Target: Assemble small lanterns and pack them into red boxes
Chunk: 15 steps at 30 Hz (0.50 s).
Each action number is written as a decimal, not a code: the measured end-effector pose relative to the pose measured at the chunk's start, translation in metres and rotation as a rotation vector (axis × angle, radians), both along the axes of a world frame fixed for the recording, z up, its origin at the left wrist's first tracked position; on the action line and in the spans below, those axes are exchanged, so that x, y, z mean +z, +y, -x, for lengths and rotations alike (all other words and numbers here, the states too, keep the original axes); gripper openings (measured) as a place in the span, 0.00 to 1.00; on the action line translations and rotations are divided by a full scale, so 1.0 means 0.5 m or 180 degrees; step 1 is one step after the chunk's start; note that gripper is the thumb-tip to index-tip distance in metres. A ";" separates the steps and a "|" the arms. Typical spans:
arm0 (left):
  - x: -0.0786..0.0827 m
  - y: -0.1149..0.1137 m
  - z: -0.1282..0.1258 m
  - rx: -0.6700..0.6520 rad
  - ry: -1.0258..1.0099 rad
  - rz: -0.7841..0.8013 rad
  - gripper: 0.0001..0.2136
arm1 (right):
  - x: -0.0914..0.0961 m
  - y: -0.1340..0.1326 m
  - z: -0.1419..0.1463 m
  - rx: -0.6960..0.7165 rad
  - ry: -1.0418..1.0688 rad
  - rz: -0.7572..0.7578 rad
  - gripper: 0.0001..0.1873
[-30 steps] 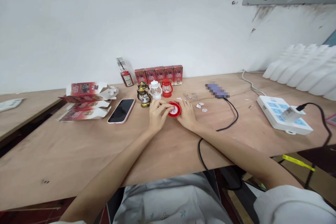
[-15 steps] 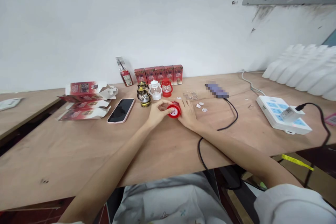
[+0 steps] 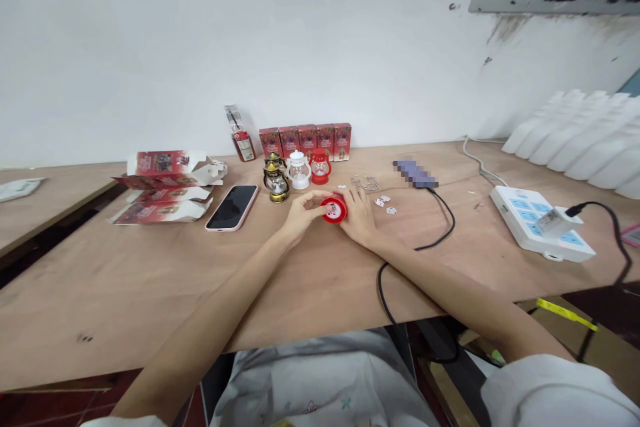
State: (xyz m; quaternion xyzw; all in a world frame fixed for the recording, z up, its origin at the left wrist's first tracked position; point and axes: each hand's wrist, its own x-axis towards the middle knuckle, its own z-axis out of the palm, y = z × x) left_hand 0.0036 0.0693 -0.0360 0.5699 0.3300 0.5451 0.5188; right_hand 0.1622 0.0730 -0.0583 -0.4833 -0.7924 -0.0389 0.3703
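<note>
My left hand [image 3: 301,216] is closed around the left side of a small red lantern [image 3: 343,211], its thumb at the rim. The lantern's round base faces me and shows a white disc with a small print in the middle. Against the right side my right hand [image 3: 359,220] is curled, its fingers over the lantern's far part, which is mostly hidden. Just behind stand a red lantern [image 3: 321,169], a white lantern [image 3: 299,173] and two bronze-coloured lanterns [image 3: 277,185]. Small white pieces [image 3: 385,200] and a heap of thin wire-like bits [image 3: 365,182] lie to the right.
Red printed boxes [image 3: 305,140] line the wall beside a bottle [image 3: 243,143]. Flattened cartons [image 3: 165,190] and a phone [image 3: 233,208] lie at left. Rightward are a blurred purple device [image 3: 413,173] with a black cable [image 3: 440,235], a power strip [image 3: 530,220] and white stacked forms [image 3: 575,140].
The lantern's base is turned slightly more toward me, showing more of its white disc. Both hands keep their hold. The camera view has shifted a little.
</note>
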 end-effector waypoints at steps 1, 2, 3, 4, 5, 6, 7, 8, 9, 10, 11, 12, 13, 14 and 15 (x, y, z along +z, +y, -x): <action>-0.001 -0.001 -0.003 0.0032 -0.0035 0.0023 0.15 | -0.001 0.000 0.000 0.0002 -0.0001 -0.0005 0.21; -0.002 -0.002 -0.006 0.0060 -0.0061 0.0050 0.15 | -0.002 0.001 0.000 0.0000 0.0000 -0.0012 0.21; -0.003 -0.004 -0.009 0.0085 -0.0074 0.0074 0.15 | -0.002 0.001 0.000 -0.0002 0.0000 -0.0019 0.22; -0.003 -0.006 -0.012 0.0115 -0.0077 0.0085 0.14 | -0.002 0.001 -0.001 -0.0001 -0.0003 -0.0027 0.21; -0.003 -0.008 -0.014 0.0144 -0.0078 0.0082 0.14 | -0.003 0.000 -0.001 -0.0002 -0.0010 -0.0035 0.21; -0.004 -0.011 -0.017 0.0174 -0.0084 0.0068 0.14 | -0.002 -0.001 -0.001 -0.0007 -0.0018 -0.0043 0.21; -0.004 -0.013 -0.019 0.0202 -0.0095 0.0050 0.14 | -0.002 -0.002 -0.001 -0.0009 -0.0026 -0.0050 0.20; -0.003 -0.015 -0.021 0.0228 -0.0112 0.0032 0.14 | -0.002 -0.003 0.000 -0.0008 -0.0027 -0.0057 0.19; -0.003 -0.017 -0.023 0.0246 -0.0133 0.0016 0.14 | -0.002 -0.004 0.001 -0.0007 -0.0022 -0.0063 0.19; -0.003 -0.018 -0.025 0.0250 -0.0148 0.0004 0.14 | -0.003 -0.005 0.002 -0.0009 -0.0007 -0.0065 0.19; -0.002 -0.018 -0.026 0.0236 -0.0153 -0.0013 0.14 | -0.003 -0.005 0.003 -0.0009 0.0021 -0.0063 0.19; -0.003 -0.016 -0.026 0.0218 -0.0155 -0.0049 0.15 | -0.003 -0.004 0.004 -0.0003 0.0069 -0.0056 0.19; -0.003 -0.012 -0.025 0.0218 -0.0158 -0.0100 0.16 | -0.003 -0.001 0.004 0.0007 0.0141 -0.0049 0.19; -0.005 -0.008 -0.024 0.0266 -0.0126 -0.0165 0.17 | -0.003 0.004 0.002 0.0011 0.0243 -0.0060 0.19; -0.008 -0.002 -0.022 0.0396 0.0020 -0.0258 0.17 | -0.002 0.012 -0.003 0.0001 0.0383 -0.0099 0.20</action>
